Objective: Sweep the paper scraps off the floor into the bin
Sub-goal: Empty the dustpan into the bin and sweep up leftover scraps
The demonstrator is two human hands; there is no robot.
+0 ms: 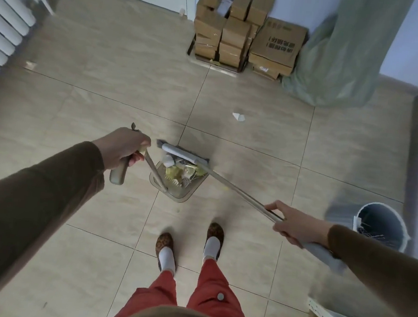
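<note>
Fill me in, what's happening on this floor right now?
A person is sweeping up. The left hand grips the dustpan handle, and the right hand holds the broom pole. The broom head sits at the mouth of the dustpan, which already holds yellow and white scraps. One white paper scrap lies loose on the tiles further out, and another bit sits near the radiator. The bin stands to the person's right.
</note>
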